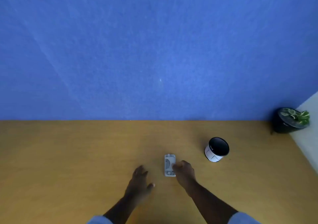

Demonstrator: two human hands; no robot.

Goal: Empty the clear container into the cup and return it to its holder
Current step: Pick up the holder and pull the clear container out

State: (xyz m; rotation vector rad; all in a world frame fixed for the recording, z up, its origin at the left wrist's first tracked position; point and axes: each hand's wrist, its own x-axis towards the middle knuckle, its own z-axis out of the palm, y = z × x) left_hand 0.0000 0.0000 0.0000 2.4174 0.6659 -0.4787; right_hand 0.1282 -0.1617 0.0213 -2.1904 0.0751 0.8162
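A small grey rectangular holder lies flat on the wooden table, with a clear container seated in it that is hard to make out. My right hand rests against the holder's right side, fingertips touching its middle. My left hand lies palm down on the table to the holder's left, fingers spread, holding nothing. A white cup with a black inside stands upright to the right of the holder, beyond my right hand.
A dark pot with a green plant stands at the far right corner, by a white wall. A blue wall rises behind the table's far edge.
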